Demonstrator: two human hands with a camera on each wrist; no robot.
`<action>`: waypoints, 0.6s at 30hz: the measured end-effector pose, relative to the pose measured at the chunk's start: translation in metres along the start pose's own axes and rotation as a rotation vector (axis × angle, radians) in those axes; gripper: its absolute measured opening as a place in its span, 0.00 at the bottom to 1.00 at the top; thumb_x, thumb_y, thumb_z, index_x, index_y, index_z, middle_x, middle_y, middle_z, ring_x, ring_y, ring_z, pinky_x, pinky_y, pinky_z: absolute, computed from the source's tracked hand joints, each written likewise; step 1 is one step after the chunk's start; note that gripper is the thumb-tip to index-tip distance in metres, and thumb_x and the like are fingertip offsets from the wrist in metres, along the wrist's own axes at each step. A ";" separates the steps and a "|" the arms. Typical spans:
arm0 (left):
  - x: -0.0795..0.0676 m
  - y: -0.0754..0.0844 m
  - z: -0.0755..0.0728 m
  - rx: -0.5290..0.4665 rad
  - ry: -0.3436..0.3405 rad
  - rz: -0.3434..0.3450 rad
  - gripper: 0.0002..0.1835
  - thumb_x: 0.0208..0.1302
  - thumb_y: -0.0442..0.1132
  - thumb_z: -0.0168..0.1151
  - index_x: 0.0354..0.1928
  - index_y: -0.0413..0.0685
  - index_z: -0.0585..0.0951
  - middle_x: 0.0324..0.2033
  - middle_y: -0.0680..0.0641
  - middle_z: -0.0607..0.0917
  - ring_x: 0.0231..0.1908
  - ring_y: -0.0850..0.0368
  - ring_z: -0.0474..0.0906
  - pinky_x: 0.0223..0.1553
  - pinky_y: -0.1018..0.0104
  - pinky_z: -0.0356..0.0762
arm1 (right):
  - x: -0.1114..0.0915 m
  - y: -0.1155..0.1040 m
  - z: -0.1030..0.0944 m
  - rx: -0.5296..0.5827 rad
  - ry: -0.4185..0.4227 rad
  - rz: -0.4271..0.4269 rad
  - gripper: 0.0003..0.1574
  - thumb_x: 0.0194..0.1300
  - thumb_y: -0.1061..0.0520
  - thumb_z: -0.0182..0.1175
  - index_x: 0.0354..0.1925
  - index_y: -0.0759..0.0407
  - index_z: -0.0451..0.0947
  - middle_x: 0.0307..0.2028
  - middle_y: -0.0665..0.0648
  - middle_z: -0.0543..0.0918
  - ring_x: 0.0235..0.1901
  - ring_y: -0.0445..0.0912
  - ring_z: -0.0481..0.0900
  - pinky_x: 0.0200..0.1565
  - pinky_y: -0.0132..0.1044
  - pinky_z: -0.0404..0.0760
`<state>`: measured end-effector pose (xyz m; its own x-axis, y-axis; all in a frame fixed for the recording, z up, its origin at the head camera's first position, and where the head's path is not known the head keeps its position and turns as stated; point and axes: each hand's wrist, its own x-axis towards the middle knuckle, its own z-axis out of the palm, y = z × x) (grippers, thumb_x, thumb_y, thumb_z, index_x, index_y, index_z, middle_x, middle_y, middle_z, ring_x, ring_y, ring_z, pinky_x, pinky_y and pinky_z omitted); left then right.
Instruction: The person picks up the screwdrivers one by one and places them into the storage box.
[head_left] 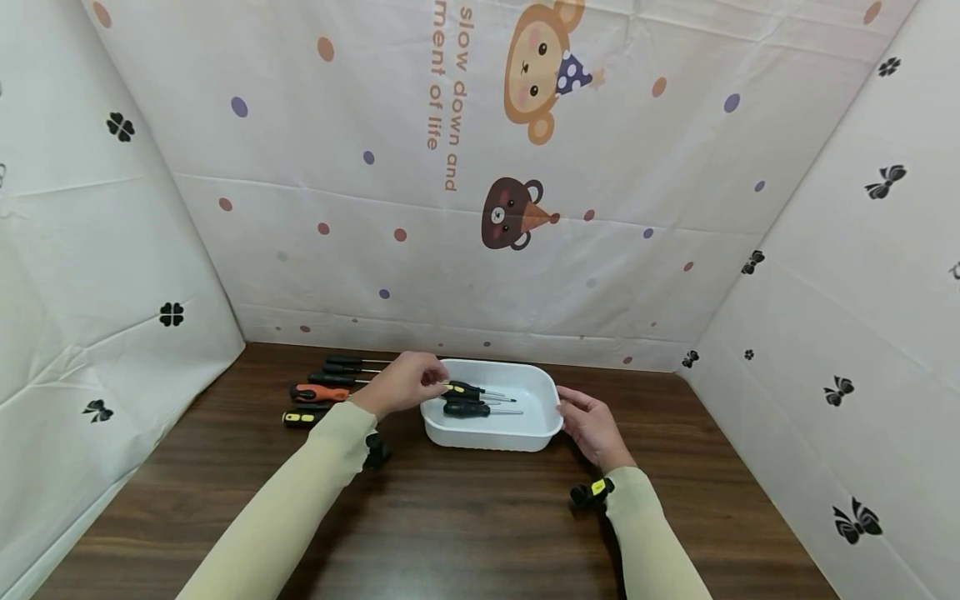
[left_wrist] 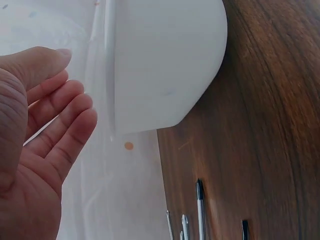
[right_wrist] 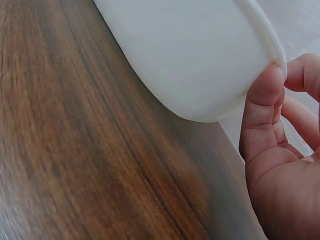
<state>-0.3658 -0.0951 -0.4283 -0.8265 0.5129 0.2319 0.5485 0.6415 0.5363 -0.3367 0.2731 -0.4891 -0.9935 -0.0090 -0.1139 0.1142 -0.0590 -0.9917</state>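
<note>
A white plastic tray [head_left: 487, 439] stands towards the back of the table. Several screwdrivers [head_left: 467, 410] with black or black-and-yellow handles lie in it, their shafts pointing right. Over the tray's left rim is my left hand [head_left: 408, 383]; in the left wrist view its fingers [left_wrist: 75, 127] are loosely bent with nothing between them, beside the tray's wall [left_wrist: 170, 60]. On the opposite end, my right hand [head_left: 592, 427] pinches the tray's rim, with the thumb [right_wrist: 265, 92] against the outer wall in the right wrist view.
Left of the tray, several more screwdrivers lie in a column, including an orange-handled one [head_left: 318, 392] and a black-and-yellow one [head_left: 300, 418]. My left forearm partly covers them. Printed cloth [head_left: 420, 275] walls off the back and both sides of the dark wooden table [head_left: 450, 533].
</note>
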 end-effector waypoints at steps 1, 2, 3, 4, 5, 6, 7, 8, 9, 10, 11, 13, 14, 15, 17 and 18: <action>-0.002 0.000 -0.001 0.000 0.007 0.005 0.08 0.67 0.39 0.69 0.46 0.45 0.88 0.37 0.54 0.86 0.36 0.61 0.78 0.44 0.64 0.83 | 0.000 0.000 0.000 -0.002 0.000 -0.001 0.31 0.72 0.64 0.61 0.71 0.67 0.70 0.54 0.57 0.87 0.35 0.39 0.84 0.39 0.30 0.85; -0.003 -0.001 -0.002 0.000 0.014 0.011 0.08 0.68 0.39 0.69 0.45 0.45 0.88 0.36 0.53 0.85 0.36 0.60 0.78 0.44 0.64 0.83 | 0.000 0.000 0.000 0.001 0.003 -0.001 0.31 0.72 0.64 0.61 0.70 0.66 0.70 0.54 0.57 0.87 0.35 0.39 0.84 0.39 0.31 0.85; -0.005 -0.001 -0.003 0.002 0.023 0.015 0.08 0.67 0.39 0.69 0.45 0.45 0.88 0.36 0.53 0.85 0.36 0.60 0.78 0.44 0.64 0.83 | 0.000 0.000 0.000 0.000 0.003 -0.001 0.31 0.72 0.63 0.61 0.70 0.66 0.70 0.54 0.57 0.87 0.35 0.39 0.84 0.39 0.30 0.85; -0.007 -0.002 -0.004 0.006 0.030 0.019 0.08 0.68 0.39 0.69 0.45 0.45 0.88 0.36 0.54 0.85 0.36 0.61 0.78 0.43 0.64 0.83 | 0.000 0.000 0.000 -0.004 0.002 -0.002 0.31 0.73 0.63 0.61 0.71 0.66 0.70 0.54 0.57 0.87 0.35 0.39 0.84 0.39 0.30 0.85; -0.008 -0.002 -0.005 0.008 0.036 0.024 0.08 0.67 0.39 0.69 0.45 0.45 0.88 0.36 0.53 0.85 0.36 0.61 0.78 0.43 0.64 0.83 | 0.000 0.000 0.000 -0.008 0.001 -0.002 0.31 0.73 0.63 0.61 0.71 0.66 0.70 0.54 0.57 0.86 0.35 0.39 0.84 0.39 0.30 0.85; -0.010 -0.002 -0.006 0.010 0.041 0.024 0.09 0.67 0.40 0.69 0.46 0.45 0.88 0.36 0.53 0.85 0.36 0.61 0.78 0.43 0.64 0.83 | 0.000 0.001 0.000 -0.008 0.002 -0.001 0.31 0.73 0.63 0.61 0.71 0.66 0.70 0.54 0.57 0.87 0.35 0.39 0.84 0.39 0.30 0.85; -0.011 -0.003 -0.007 0.013 0.045 0.023 0.09 0.68 0.40 0.69 0.46 0.46 0.88 0.36 0.54 0.85 0.36 0.61 0.78 0.43 0.64 0.83 | 0.000 0.001 0.000 -0.006 0.005 0.000 0.31 0.73 0.63 0.61 0.70 0.66 0.71 0.54 0.57 0.87 0.35 0.39 0.84 0.39 0.30 0.85; -0.013 -0.003 -0.008 0.016 0.048 0.021 0.09 0.68 0.40 0.69 0.46 0.46 0.88 0.36 0.54 0.86 0.36 0.61 0.78 0.43 0.63 0.83 | 0.001 0.001 0.000 -0.004 0.005 0.002 0.31 0.73 0.63 0.61 0.70 0.66 0.71 0.54 0.56 0.87 0.35 0.39 0.84 0.39 0.30 0.85; -0.015 -0.003 -0.008 0.015 0.049 0.017 0.10 0.68 0.41 0.69 0.47 0.46 0.88 0.37 0.54 0.86 0.37 0.61 0.79 0.43 0.63 0.83 | 0.001 0.001 0.000 -0.005 0.003 0.004 0.31 0.73 0.63 0.61 0.71 0.66 0.70 0.53 0.56 0.87 0.35 0.39 0.84 0.39 0.30 0.85; -0.017 -0.003 -0.009 0.014 0.049 0.014 0.10 0.68 0.41 0.69 0.47 0.45 0.88 0.37 0.53 0.86 0.37 0.61 0.79 0.43 0.62 0.83 | 0.001 0.001 0.000 -0.005 0.002 0.004 0.31 0.73 0.63 0.61 0.71 0.66 0.70 0.53 0.56 0.87 0.35 0.39 0.84 0.39 0.30 0.85; -0.019 -0.002 -0.010 0.013 0.050 0.011 0.10 0.68 0.41 0.69 0.48 0.45 0.88 0.38 0.53 0.86 0.37 0.61 0.79 0.44 0.62 0.83 | 0.001 0.001 -0.001 -0.003 0.000 0.004 0.31 0.73 0.63 0.61 0.71 0.66 0.70 0.53 0.55 0.87 0.35 0.39 0.83 0.39 0.30 0.85; -0.022 -0.002 -0.012 0.019 0.050 0.007 0.11 0.68 0.41 0.69 0.48 0.45 0.87 0.38 0.52 0.86 0.38 0.60 0.79 0.44 0.61 0.83 | 0.001 0.001 -0.001 0.005 -0.001 0.001 0.31 0.73 0.64 0.61 0.71 0.67 0.70 0.53 0.55 0.87 0.34 0.39 0.83 0.39 0.31 0.85; -0.025 -0.001 -0.013 0.025 0.050 0.006 0.11 0.68 0.41 0.69 0.49 0.45 0.87 0.39 0.52 0.86 0.38 0.60 0.79 0.44 0.61 0.83 | 0.000 0.001 -0.001 0.008 -0.002 -0.002 0.31 0.73 0.64 0.61 0.71 0.67 0.70 0.52 0.55 0.87 0.34 0.39 0.83 0.39 0.31 0.85; -0.027 0.000 -0.014 0.028 0.052 0.002 0.11 0.68 0.41 0.69 0.49 0.46 0.87 0.39 0.52 0.86 0.39 0.60 0.79 0.45 0.60 0.83 | 0.000 0.001 -0.001 0.006 -0.004 -0.006 0.31 0.73 0.64 0.60 0.71 0.67 0.69 0.52 0.55 0.87 0.34 0.39 0.83 0.39 0.31 0.85; -0.031 0.000 -0.016 0.032 0.057 0.002 0.12 0.68 0.41 0.69 0.50 0.45 0.87 0.40 0.52 0.86 0.39 0.60 0.79 0.45 0.60 0.83 | 0.000 0.001 -0.001 0.008 -0.004 -0.011 0.31 0.73 0.64 0.60 0.71 0.68 0.69 0.52 0.54 0.87 0.34 0.39 0.83 0.39 0.31 0.85; -0.034 0.000 -0.016 0.029 0.062 0.001 0.12 0.68 0.41 0.69 0.50 0.45 0.87 0.40 0.52 0.86 0.39 0.60 0.80 0.44 0.60 0.83 | 0.000 0.002 -0.001 0.011 -0.001 -0.011 0.31 0.72 0.64 0.61 0.70 0.68 0.70 0.52 0.54 0.87 0.34 0.39 0.83 0.39 0.31 0.85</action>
<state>-0.3400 -0.1214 -0.4226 -0.8317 0.4779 0.2827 0.5521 0.6575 0.5127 -0.3365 0.2736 -0.4908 -0.9946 -0.0097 -0.1028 0.1033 -0.0696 -0.9922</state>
